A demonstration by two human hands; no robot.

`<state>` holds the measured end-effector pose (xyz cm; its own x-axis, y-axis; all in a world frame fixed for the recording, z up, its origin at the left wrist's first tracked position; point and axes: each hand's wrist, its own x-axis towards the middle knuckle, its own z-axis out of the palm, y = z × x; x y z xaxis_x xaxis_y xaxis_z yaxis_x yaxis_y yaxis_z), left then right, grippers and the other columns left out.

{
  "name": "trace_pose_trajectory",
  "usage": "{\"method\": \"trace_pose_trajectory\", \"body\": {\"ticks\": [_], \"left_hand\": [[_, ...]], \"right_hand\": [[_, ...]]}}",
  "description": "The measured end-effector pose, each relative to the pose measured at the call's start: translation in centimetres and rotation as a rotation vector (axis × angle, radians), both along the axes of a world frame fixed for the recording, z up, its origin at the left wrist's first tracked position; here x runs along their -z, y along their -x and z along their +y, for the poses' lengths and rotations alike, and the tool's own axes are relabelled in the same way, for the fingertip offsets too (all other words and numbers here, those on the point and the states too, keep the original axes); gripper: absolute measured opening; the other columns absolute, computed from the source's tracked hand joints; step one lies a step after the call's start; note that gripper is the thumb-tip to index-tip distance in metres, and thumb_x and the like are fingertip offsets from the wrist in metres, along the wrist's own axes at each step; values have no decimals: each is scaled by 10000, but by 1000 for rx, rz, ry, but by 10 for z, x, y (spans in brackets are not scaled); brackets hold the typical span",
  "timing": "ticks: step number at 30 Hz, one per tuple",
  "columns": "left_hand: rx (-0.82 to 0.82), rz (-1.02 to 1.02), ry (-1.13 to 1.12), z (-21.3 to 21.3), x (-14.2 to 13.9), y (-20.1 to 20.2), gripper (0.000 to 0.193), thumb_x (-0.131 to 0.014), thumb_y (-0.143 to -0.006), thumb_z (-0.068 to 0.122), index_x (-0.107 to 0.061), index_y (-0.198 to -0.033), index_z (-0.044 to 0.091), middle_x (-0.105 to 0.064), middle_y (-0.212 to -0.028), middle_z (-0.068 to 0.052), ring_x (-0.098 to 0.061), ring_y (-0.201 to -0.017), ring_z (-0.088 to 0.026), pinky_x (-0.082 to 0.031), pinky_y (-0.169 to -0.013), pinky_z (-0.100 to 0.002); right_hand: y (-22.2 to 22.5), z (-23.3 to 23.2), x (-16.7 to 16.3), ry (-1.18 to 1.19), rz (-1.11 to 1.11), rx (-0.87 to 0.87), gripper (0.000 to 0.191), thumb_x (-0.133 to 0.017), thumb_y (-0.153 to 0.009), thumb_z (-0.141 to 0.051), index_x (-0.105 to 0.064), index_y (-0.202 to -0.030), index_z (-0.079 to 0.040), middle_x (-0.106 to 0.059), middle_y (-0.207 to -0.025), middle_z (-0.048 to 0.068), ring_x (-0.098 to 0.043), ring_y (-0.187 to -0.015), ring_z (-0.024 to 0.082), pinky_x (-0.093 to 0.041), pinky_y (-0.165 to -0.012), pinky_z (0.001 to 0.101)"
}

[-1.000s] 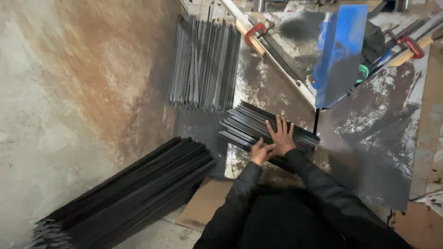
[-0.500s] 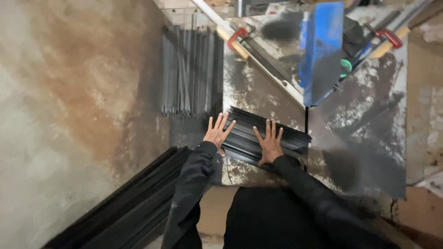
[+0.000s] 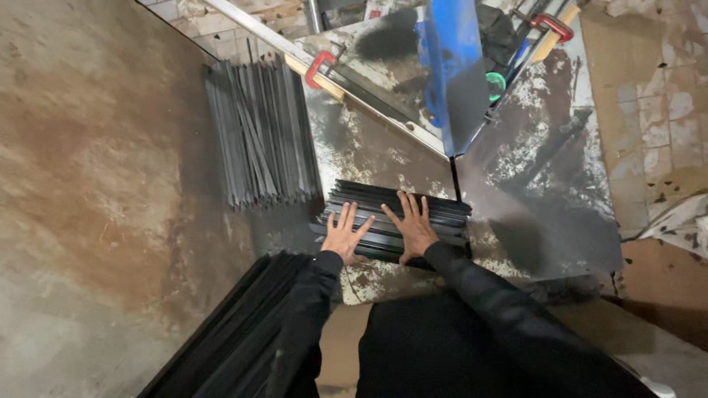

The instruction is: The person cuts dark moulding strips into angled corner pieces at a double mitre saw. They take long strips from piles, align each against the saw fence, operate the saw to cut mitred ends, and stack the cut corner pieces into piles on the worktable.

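Metal bench (image 3: 531, 169): a worn, paint-stained steel top is seen, with a blue upright machine part (image 3: 451, 66) and red clamps (image 3: 318, 65) at the far edge.
Long dark strips (image 3: 221, 346): a big bundle is laid on the floor at the lower left.
Grey strips (image 3: 262, 133): a flat row is laid just beside the bench, on its left.
Stack of short black strips (image 3: 435, 214): it is placed on the near bench edge; it is judged stiff, rather heavy, with sharp ends, best gripped at both short ends.
Left hand (image 3: 344, 236): fingers spread, pressed flat on the stack.
Right hand (image 3: 413, 227): also spread flat on it, nothing pinched.
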<state>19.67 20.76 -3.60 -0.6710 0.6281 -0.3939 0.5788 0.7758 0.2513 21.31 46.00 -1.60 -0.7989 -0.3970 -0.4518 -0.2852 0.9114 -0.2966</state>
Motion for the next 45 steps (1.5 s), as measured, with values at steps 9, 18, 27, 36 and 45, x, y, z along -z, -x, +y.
{"method": "trace_pose_trajectory", "body": {"ticks": [9, 18, 27, 36, 45], "left_hand": [[12, 44, -74, 61, 18, -43, 1166, -862, -661, 548, -243, -1631, 358, -138, -1684, -278, -153, -1564, -451, -245, -1136, -703], [-41, 274, -116, 107, 18, -73, 1092, -808, -709, 640, -287, -1629, 367, -181, -1678, -274, -198, -1546, -456, -287, -1099, -707], [-167, 138, -153, 128, 8, -100, 1175, -825, -634, 685, -296, -1627, 346, -182, -1669, -277, -199, -1528, -474, -265, -1094, -739], [-208, 121, -195, 132, 1, -104, 1240, -864, -628, 655, -259, -1644, 280, -151, -1690, -259, -172, -1552, -457, -208, -1120, -751], [-348, -8, -174, 106, -16, -80, 1189, -779, -724, 694, -238, -1601, 100, -130, -1670, -263, -124, -1549, -445, -119, -1172, -699]], "right_hand": [[-33, 40, -12, 28, 11, 62, 1584, -1027, -352, -534, -120, -1624, -271, -52, -1662, 246, -59, -1548, 461, -100, -1202, 686], [-46, 70, -20, -41, -27, -19, 1579, -1019, -382, -498, -98, -1642, -255, -41, -1690, 207, -61, -1564, 429, -88, -1214, 670], [-47, 82, -26, -9, -16, -83, 1611, -1039, -360, -507, -79, -1633, -271, -16, -1690, 193, -21, -1570, 419, -69, -1222, 675], [-32, 112, 9, 428, -20, 151, 1232, -944, -611, -557, -297, -1594, -191, -269, -1596, 148, -231, -1463, 414, -164, -1174, 604], [-12, 132, 32, 217, 131, 245, 338, -723, -898, -280, -645, -1186, -121, -571, -1103, 84, -518, -1105, 328, -358, -895, 515]]}}
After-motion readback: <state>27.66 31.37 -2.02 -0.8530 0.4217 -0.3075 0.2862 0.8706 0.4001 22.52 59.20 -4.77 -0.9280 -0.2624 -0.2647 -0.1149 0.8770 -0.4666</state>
